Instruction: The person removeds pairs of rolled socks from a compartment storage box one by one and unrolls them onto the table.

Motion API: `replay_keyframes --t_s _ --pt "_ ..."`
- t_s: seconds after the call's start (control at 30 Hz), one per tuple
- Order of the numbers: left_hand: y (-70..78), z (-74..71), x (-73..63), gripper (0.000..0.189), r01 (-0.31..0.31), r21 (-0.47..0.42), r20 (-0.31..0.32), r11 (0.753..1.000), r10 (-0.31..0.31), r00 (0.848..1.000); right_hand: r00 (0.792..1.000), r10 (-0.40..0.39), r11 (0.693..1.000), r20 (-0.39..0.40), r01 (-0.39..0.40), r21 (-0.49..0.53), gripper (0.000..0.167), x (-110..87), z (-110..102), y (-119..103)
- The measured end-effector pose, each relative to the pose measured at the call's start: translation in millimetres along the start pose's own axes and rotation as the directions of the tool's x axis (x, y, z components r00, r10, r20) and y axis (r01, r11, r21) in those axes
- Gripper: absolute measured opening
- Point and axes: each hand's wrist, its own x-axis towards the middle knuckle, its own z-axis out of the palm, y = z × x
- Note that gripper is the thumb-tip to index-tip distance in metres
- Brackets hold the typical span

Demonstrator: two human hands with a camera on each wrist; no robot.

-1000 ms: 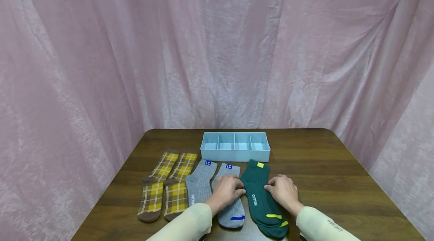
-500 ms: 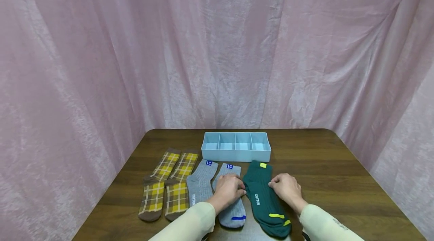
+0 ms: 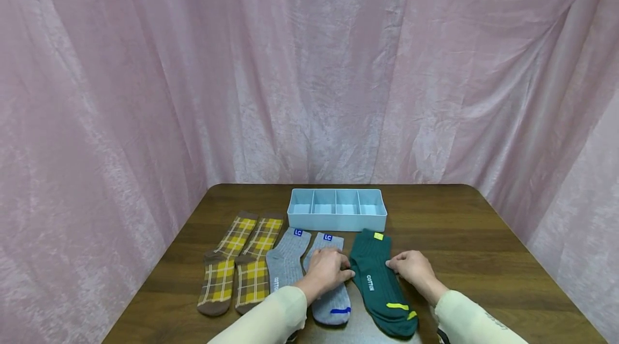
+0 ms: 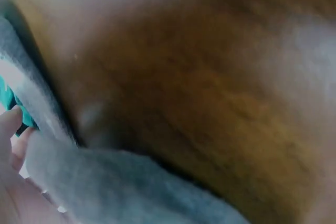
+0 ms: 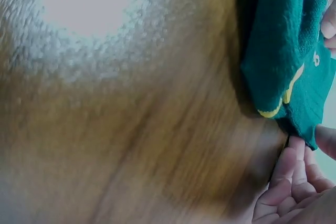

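Observation:
A pair of green socks [image 3: 379, 285], stacked one over the other with yellow tabs and toe stripes, lies at the right end of the row. My right hand [image 3: 413, 269] pinches their right edge; in the right wrist view its thumb is on top and its fingers underneath. At the heel, on the left side, my left hand [image 3: 326, 269] pinches the green edge between thumb and fingers. Its palm is over a grey sock [image 3: 331, 306] with a blue tab, hiding the middle of it. The left wrist view is blurred, with green fabric [image 4: 8, 95] at the fingertips.
Another grey sock [image 3: 287, 258] lies to the left. Beyond it are two yellow and brown plaid socks [image 3: 217, 279], side by side. A light blue box [image 3: 336, 222] with several compartments stands behind the socks on the wooden table [image 3: 483, 258]. Pink curtains [image 3: 309, 64] hang behind.
The green socks have shifted a little to the right and lie straighter, with the right hand moving right along with them. The left hand has barely moved.

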Motion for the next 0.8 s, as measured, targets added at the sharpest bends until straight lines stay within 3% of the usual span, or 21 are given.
replay_keyframes --t_s 0.23,0.6,0.8 --pt "1.4 2.6 1.1 0.019 -0.024 0.069 -0.009 0.997 0.025 1.0 1.0 0.011 1.0 0.028 -0.012 0.021 0.019 1.8 -3 3" --pt "2.7 0.1 1.3 0.018 -0.005 0.055 0.036 0.998 0.003 0.999 0.996 0.065 0.979 0.061 -0.075 0.188 0.02 -0.6 -24 19" --pt "2.2 2.8 3.4 0.019 -0.009 0.061 0.04 0.998 0.007 0.999 0.994 0.074 0.975 0.081 -0.089 0.205 0.021 -0.4 -34 26"
